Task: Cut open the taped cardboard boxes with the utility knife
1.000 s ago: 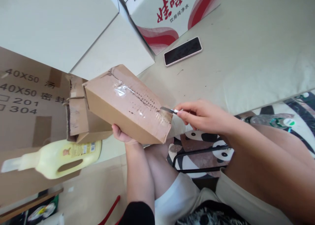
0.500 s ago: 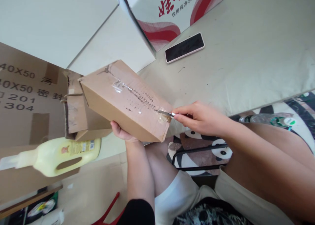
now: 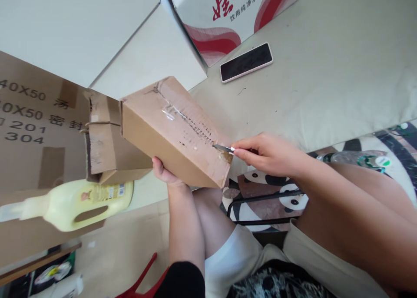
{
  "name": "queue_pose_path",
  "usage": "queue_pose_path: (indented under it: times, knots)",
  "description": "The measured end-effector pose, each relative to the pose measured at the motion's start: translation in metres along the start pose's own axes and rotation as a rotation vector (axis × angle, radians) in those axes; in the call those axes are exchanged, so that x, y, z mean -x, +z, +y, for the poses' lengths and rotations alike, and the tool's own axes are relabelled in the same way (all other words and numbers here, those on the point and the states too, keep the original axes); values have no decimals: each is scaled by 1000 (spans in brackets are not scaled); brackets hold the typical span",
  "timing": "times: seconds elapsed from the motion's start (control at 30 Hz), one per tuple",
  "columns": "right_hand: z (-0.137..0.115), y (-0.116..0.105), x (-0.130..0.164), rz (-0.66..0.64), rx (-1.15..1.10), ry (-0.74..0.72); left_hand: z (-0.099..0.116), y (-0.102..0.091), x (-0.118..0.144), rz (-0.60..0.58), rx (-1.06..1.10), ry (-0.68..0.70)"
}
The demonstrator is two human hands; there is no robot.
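Two hands busy, head view. Left hand (image 3: 166,172) holds a taped carton (image 3: 176,130) by its near lower side, seamed face up, probably to steady it against the blade. Right hand (image 3: 265,152): grip closed on a small knife (image 3: 224,148), blade at the seam's right end; whether the tip is through, hard to tell. Carton sits at the near edge of a pale bench (image 3: 329,76). Beyond it, phone (image 3: 246,62) and printed white box (image 3: 224,33); leftward, yellow bottle (image 3: 65,209). Tiled floor (image 3: 130,241) below.
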State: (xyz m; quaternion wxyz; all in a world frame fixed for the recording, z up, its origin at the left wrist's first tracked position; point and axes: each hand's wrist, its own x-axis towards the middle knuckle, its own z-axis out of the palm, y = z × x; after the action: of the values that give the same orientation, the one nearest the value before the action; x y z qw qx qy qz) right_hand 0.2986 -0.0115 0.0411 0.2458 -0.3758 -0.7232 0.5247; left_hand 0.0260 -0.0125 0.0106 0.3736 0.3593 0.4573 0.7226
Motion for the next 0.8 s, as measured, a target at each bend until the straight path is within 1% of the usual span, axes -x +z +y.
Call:
queue_pose_path:
  times: [0.17,0.33,0.43,0.53,0.6,0.7,0.8]
  knots:
    - [0,-1,1,0,-15,-37,-1,-1,-1,1,2,17]
    - [2,1,3,78,-26,-57,-4,-7,0,-36,11,-100]
    - [4,4,2,91,-22,-62,-5,-8,1,-32,0,-105]
    - [5,6,1,57,-15,-60,-5,-9,0,-23,-4,-84]
    - [4,5,0,30,4,-51,-5,-9,0,-37,19,-69]
    - [2,2,1,15,70,-31,-7,-11,-1,-67,74,-55]
    - [2,-2,2,-8,138,-20,-8,-12,1,-64,96,-46]
